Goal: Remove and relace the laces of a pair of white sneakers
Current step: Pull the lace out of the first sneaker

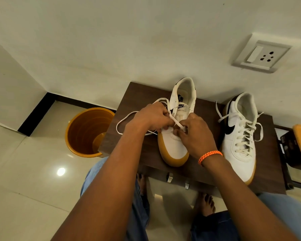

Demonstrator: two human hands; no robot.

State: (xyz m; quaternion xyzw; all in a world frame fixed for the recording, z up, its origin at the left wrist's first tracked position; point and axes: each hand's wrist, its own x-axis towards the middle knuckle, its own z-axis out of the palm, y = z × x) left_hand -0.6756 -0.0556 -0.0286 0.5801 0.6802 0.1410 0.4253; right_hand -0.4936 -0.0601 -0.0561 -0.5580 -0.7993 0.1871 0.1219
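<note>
Centre of the table (139, 94): unlaced sneaker (174, 146), toe at 6 o'clock. Left hand (151, 117) and right hand (193, 134) each pinch the lace (176, 122) at the lowest eyelets. Laced sneaker (240, 140) at 3 o'clock. Relacing looks just begun; next, even the ends and cross upward.

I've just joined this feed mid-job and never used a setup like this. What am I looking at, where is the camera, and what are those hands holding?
There is no machine: one camera worn on a person's head looks down at their bare hands. On the dark wooden shelf stand two white sneakers. The left hand and right hand both pinch a white lace at the near eyelets of the middle sneaker. The right-side sneaker is fully laced. An orange bucket stands on the floor.
</note>
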